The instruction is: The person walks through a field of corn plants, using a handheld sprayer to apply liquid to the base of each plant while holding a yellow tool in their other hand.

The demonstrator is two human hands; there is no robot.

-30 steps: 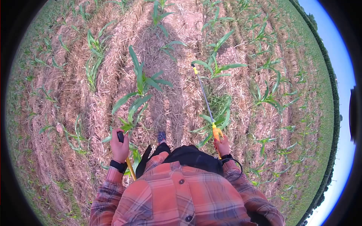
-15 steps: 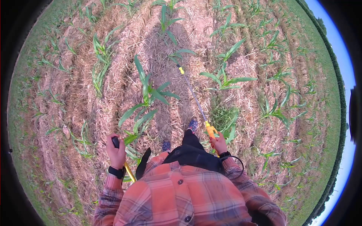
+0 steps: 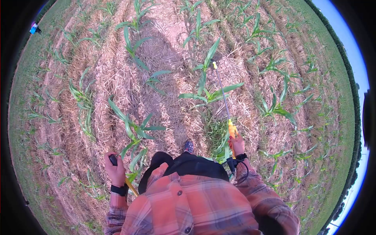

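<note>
My right hand is closed around the yellow handle of a sprayer wand. Its thin metal tube points forward over the ground, with the yellow nozzle end in front of a green corn plant. At lower left, my left hand grips the black end of a pump lever; the lever's yellow rod runs down beside my body, where its far end is hidden. Just ahead of this hand grows another corn plant.
Rows of young corn stand in straw-covered soil on both sides. A grass clump grows beside the wand. One patterned shoe shows below me. A small blue-and-white shape, too distant to make out, is at upper left.
The wand's tip has swung right. My left hand has dropped lower with the pump lever. Nearby plants have shifted left and closer in view, and only one shoe shows instead of two.
</note>
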